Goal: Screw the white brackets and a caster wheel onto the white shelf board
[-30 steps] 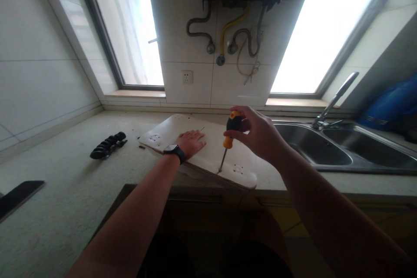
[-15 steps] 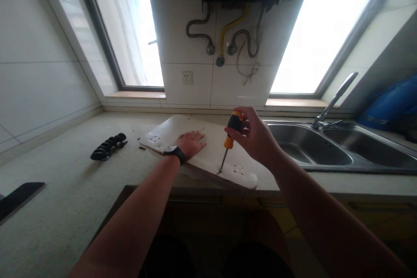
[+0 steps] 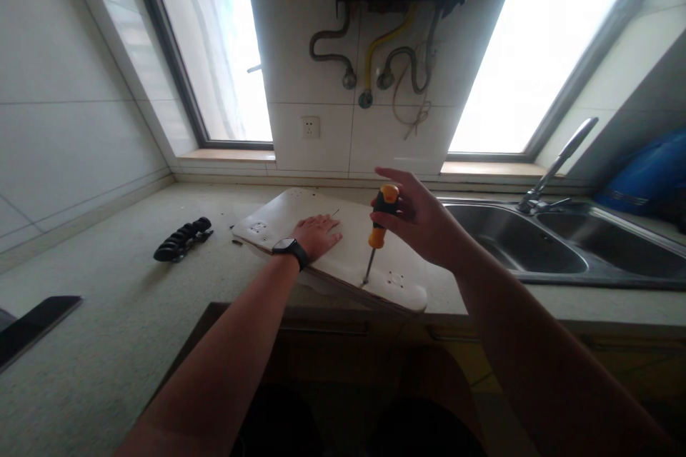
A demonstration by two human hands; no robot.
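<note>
A white panel (image 3: 289, 218) with rounded corners lies on the countertop near its front edge; small clusters of holes show at its left and right ends. My left hand (image 3: 317, 235), a dark watch on its wrist, rests flat on the panel with fingers stretched out. My right hand (image 3: 415, 211) grips the orange and black handle of a screwdriver (image 3: 377, 237) between thumb and fingers, the index finger lifted off. The screwdriver leans slightly, its tip down at the panel's near edge, left of the right hole cluster. What sits under the tip is too small to tell.
To the left on the countertop (image 3: 123, 285) are a black ribbed object (image 3: 183, 238) and a dark flat object (image 3: 40, 328). At right is a double steel sink (image 3: 514, 235) with a faucet (image 3: 557, 164). A blue item (image 3: 648, 171) stands beyond it.
My right index finger has lifted and stretched out from the screwdriver's handle. The screwdriver's tip stays at the same spot on the panel. My left hand has not moved; the view shifted slightly.
</note>
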